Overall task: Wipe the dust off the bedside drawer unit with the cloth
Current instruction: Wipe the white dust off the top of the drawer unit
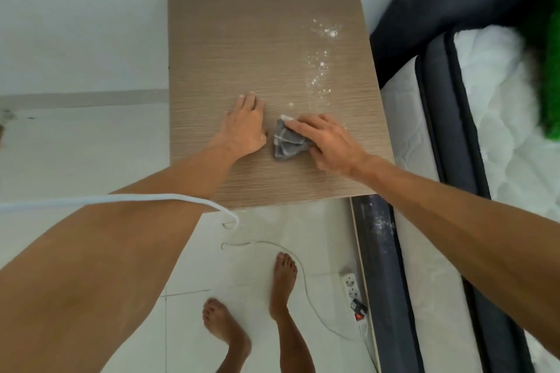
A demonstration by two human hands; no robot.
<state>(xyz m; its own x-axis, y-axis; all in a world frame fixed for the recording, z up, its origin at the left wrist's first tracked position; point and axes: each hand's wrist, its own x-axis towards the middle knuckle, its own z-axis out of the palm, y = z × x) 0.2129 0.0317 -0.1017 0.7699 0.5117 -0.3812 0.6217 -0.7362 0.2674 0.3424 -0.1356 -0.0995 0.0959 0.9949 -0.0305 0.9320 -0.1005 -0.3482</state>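
Note:
The bedside drawer unit shows its light wood-grain top from above. White dust is scattered along its right side, thickest near the far right corner. A crumpled grey cloth lies near the middle of the front half. My right hand presses down on the cloth's right part, fingers stretched over it. My left hand rests flat on the wood just left of the cloth, fingers apart and holding nothing.
A bed with a white mattress and dark frame borders the unit's right side. On the white tiled floor in front are my bare feet, a power strip and a thin white cable. A white cord crosses my left arm.

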